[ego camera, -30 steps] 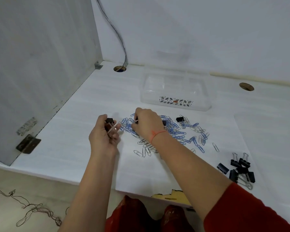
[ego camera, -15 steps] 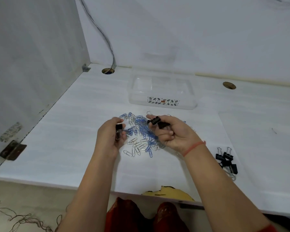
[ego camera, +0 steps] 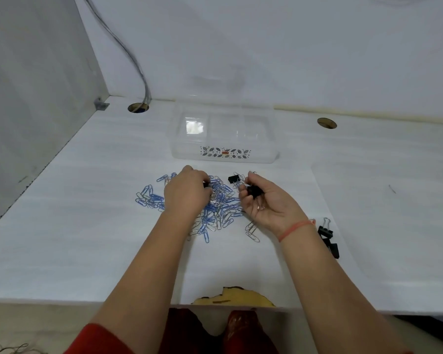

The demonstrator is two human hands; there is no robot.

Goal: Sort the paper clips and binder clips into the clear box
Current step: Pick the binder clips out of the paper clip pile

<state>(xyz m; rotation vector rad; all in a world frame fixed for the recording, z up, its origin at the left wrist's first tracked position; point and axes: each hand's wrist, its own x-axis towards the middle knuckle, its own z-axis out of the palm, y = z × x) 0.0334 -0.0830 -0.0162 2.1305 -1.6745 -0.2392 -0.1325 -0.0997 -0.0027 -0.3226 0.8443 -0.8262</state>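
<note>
A heap of blue and silver paper clips (ego camera: 223, 208) lies on the white table in front of me. My left hand (ego camera: 186, 194) rests palm down on the heap, fingers curled on a black binder clip (ego camera: 208, 185) that barely shows. My right hand (ego camera: 269, 200) is palm up beside the heap and holds black binder clips (ego camera: 253, 192) in its curled fingers. One loose black binder clip (ego camera: 234, 179) lies just beyond it. The clear box (ego camera: 224, 135), with a leaf pattern on its front wall, stands behind the heap.
More black binder clips (ego camera: 329, 238) lie by my right wrist. Two round cable holes (ego camera: 138, 107) (ego camera: 326, 123) pierce the table near the back wall, one with a grey cable. A side panel rises at the left. The front edge has a chipped patch (ego camera: 233, 298).
My left hand moved right onto the paper clip heap. My right hand turned further palm up and drew right with binder clips. The camera view shifted.
</note>
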